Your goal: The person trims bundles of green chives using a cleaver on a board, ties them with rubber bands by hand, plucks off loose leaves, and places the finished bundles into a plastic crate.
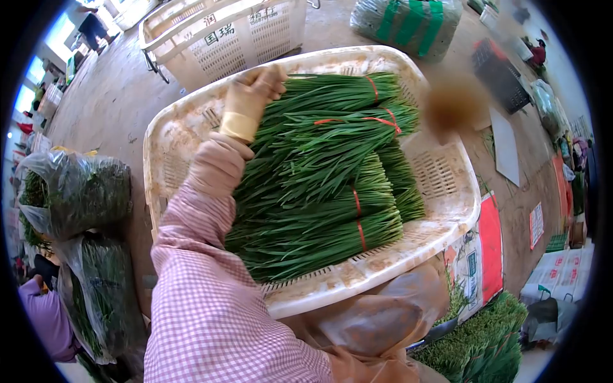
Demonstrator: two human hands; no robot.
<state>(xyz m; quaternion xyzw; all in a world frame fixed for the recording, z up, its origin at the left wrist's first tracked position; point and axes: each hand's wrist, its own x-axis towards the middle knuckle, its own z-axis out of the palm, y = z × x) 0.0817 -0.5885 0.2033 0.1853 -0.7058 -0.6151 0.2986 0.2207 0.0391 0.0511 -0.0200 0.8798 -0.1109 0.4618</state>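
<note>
Red-tied bundles of long green leaves (332, 150) are lying mid-frame in a stained white plastic crate (182, 143); my left hand (257, 88) is curling, grip unclear, my right hand isn't showing; rough tugging could be snapping tips.

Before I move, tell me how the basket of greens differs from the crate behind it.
The basket is heavily stained brown; the crate looks cleaner. The basket holds red-tied greens; no greens show in the crate. Dark characters mark the crate's side; none show on the basket. Both are pale, with slotted walls.
</note>
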